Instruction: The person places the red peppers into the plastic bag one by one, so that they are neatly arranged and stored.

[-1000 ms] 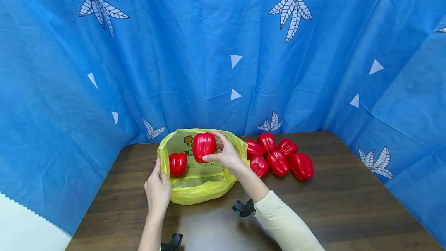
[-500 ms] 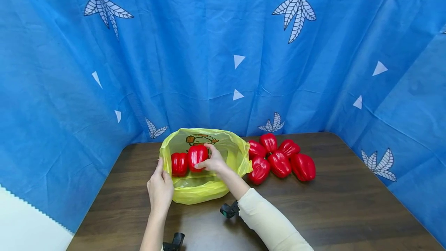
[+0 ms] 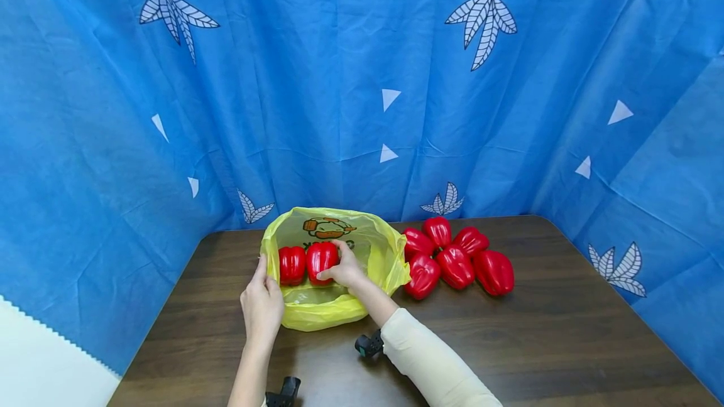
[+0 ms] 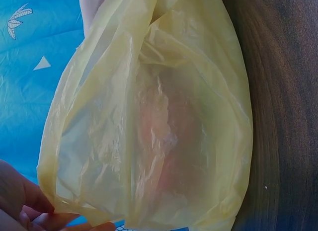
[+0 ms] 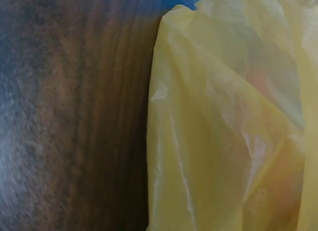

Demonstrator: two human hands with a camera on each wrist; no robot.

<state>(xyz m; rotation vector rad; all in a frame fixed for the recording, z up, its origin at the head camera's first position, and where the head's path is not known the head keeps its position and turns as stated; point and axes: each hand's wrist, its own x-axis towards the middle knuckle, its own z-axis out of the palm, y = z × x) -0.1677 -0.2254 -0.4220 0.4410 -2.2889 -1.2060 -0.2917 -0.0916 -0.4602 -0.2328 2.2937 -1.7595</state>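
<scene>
Left hand [image 3: 262, 309] pinches the near-left rim of a yellow plastic bag [image 3: 322, 317], thumb and fingers on the thin film; the left-wrist view agrees. Right hand [image 3: 344, 269] reaches into the bag mouth and grips a red pepper [image 3: 321, 260], thumb on the near side, fingers over the far top edge. That pepper is blocky, ribbed and glossy, inside the bag between the two hands; cannot tell if its underside touches the bag floor. A second pepper [image 3: 291, 265], same shiny lobed shape, sits in the bag just beyond the left hand's fingertips, right beside the gripped one.

Bag mouth is a wide, wrinkled oval spread between the hands, with a brown-orange cartoon print [image 3: 328, 227] on the inner wall beyond the right hand. Film is translucent, creased, crinkly (reddish blurs show through in both wrist views).

Six loose peppers [image 3: 455, 267] lie clustered to the right of the right hand, waxy and smooth, some on their sides. Under everything, a dark wood-grain table [image 3: 554, 331] with a dull sheen. Cream sleeve [image 3: 430, 357] on the right arm, soft and folded. Blue curtain [image 3: 317, 112], creased cloth with leaf shapes and white triangles, hangs beyond both hands.
</scene>
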